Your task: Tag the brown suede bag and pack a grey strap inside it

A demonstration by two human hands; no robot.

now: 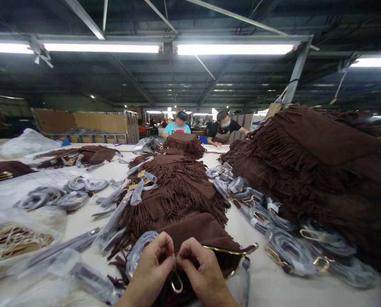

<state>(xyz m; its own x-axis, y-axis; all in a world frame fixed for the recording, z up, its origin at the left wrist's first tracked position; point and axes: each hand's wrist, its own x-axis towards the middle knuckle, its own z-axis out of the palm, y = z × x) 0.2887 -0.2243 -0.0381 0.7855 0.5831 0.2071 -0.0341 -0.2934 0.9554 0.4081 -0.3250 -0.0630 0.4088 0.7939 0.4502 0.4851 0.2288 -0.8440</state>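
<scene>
The brown bag (206, 238) lies under the left hand (152, 268) and right hand (201, 270), fingertips pinching its gold clasp (176, 285).

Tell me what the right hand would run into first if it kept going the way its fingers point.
Probably the left hand: the right hand points left toward it, fingertips nearly meeting over the gold clasp.

brown fringed bag (206, 238) | lying flat, near table edge | gold clasp (176, 285) (pinched, dangling)

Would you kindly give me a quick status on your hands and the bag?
Left hand and right hand both pinching at gold clasp. Brown fringed bag flat on table. Wrapped straps lie beside it.
</scene>
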